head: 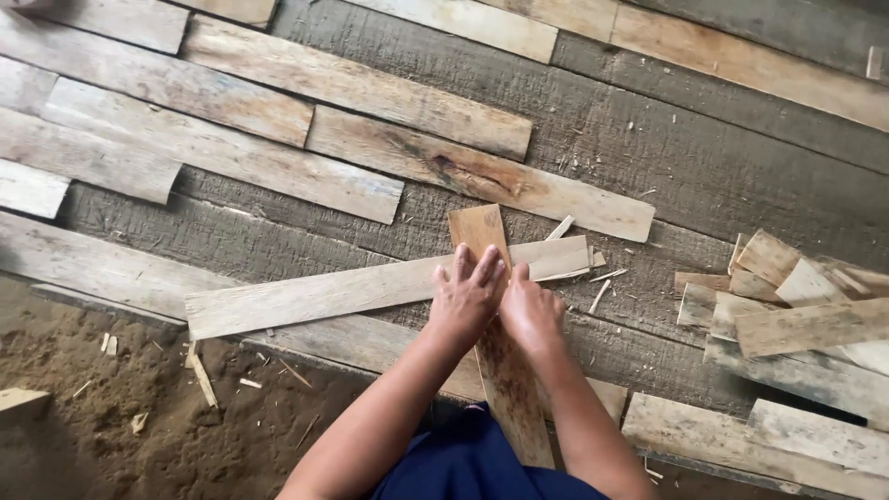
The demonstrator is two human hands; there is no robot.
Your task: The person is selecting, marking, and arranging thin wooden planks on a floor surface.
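Both hands press down side by side where 2 wooden slats cross on a rough grey plank floor (pixel 704 176). The left hand (pixel 466 294) lies flat with its fingers spread, palm down on the long pale slat (pixel 306 294) that runs left to right, and its fingertips reach the brown upright slat (pixel 480 230), which points away from the person. The right hand (pixel 532 310) sits just beside it, touching it, fingers curled over the same crossing — whether it pinches the brown slat or only presses on it cannot be told. The brown slat passes under both hands and runs back near the person's lap, where dark blue cloth (pixel 463 463) shows between the forearms.

Far left, several more long weathered boards (pixel 231 153) lie in staggered rows. To the right, well apart from the hands, a heap of short offcuts (pixel 796 315) is piled loosely. Small wood splinters (pixel 602 292) are scattered just right of the hands. Near left, the planks give way to brown sawdust (pixel 120 417) strewn with chips
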